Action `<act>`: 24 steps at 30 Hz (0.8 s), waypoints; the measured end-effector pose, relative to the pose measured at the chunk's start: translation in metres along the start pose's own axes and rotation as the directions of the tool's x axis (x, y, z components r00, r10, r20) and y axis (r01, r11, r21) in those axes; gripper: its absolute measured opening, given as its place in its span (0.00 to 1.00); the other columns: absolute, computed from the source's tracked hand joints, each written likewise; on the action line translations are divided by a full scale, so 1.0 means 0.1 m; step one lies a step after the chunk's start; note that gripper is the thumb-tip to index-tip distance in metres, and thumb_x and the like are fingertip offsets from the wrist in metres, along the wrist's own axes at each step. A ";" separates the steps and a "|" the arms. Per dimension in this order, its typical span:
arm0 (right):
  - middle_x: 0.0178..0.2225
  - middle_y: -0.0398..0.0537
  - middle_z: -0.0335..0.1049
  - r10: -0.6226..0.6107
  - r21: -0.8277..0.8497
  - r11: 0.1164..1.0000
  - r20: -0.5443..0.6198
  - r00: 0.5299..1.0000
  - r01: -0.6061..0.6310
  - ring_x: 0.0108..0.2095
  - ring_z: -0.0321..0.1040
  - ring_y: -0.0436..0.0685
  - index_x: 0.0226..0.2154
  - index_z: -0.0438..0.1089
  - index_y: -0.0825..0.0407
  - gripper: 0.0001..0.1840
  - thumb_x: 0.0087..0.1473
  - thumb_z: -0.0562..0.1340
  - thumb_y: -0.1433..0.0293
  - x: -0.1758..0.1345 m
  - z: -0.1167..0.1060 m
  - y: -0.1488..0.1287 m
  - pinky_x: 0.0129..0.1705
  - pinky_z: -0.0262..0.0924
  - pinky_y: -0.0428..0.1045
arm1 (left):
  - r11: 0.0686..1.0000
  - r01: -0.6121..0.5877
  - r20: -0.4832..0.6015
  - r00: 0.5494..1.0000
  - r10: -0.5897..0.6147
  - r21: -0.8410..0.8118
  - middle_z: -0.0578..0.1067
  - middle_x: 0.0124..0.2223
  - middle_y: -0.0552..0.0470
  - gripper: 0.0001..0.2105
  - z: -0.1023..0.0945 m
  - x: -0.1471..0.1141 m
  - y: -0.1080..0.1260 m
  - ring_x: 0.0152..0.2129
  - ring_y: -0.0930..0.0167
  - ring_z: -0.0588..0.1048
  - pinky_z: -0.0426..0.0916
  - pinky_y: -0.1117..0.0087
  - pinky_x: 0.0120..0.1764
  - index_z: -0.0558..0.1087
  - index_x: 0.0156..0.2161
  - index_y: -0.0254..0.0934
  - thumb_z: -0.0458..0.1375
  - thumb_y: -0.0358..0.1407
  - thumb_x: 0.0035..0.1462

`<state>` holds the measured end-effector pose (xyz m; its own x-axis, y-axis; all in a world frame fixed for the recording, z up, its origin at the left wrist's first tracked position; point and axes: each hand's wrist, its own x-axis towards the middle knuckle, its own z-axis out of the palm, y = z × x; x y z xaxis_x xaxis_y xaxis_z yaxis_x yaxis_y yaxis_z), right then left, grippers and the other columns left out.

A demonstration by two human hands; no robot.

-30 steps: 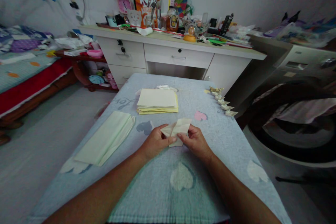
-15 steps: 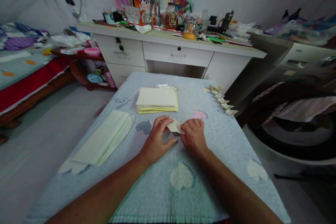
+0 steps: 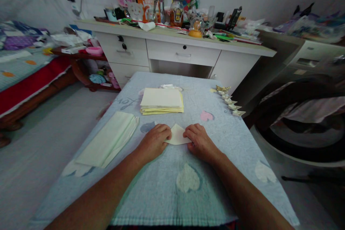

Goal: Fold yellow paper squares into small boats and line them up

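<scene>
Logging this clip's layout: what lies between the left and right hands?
The head view shows a pale folded paper there, one corner pointing toward the paper stack; the left hand and right hand hold its sides.

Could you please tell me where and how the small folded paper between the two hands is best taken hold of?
Probably by the side corners of the folded paper, with the left hand coming from the left and the right hand from the right. Its peak points forward and its ends spread sideways, so these seem handiest to pinch.
</scene>
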<state>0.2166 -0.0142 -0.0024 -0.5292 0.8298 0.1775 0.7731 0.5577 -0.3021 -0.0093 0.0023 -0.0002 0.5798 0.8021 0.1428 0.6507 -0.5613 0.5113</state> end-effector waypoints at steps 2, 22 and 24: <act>0.41 0.49 0.67 -0.004 0.023 1.000 0.024 1.000 0.003 0.43 0.56 0.58 0.38 0.68 0.51 0.19 0.42 0.57 0.81 -0.01 -0.03 0.01 0.45 0.51 0.53 | 0.998 -0.026 0.026 0.999 0.025 0.051 0.71 0.44 0.49 0.13 -0.01 0.00 0.03 0.45 0.64 0.66 0.62 0.63 0.49 0.70 0.35 0.38 0.53 0.20 0.46; 0.35 0.47 0.70 0.059 0.198 0.979 -0.007 0.998 -0.057 0.38 0.62 0.55 0.31 0.72 0.52 0.07 0.54 0.60 0.77 -0.01 -0.04 0.16 0.42 0.55 0.51 | 0.990 0.046 0.109 0.992 -0.061 0.130 0.73 0.35 0.49 0.09 0.03 0.03 0.06 0.36 0.67 0.71 0.63 0.67 0.39 0.72 0.34 0.37 0.50 0.32 0.60; 0.35 0.47 0.70 0.114 0.213 0.971 -0.011 0.993 -0.109 0.39 0.62 0.55 0.31 0.73 0.51 0.05 0.54 0.61 0.75 -0.01 -0.04 0.17 0.43 0.54 0.52 | 0.993 0.068 0.107 0.991 -0.078 0.092 0.73 0.35 0.49 0.08 0.02 0.04 0.05 0.36 0.67 0.71 0.63 0.68 0.39 0.72 0.34 0.37 0.50 0.31 0.59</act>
<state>0.2319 -0.0057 -0.0045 -0.4338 0.8881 0.1520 0.7341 0.4462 -0.5118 -0.0032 0.0020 0.0017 0.5765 0.8171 0.0106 0.7313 -0.5216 0.4395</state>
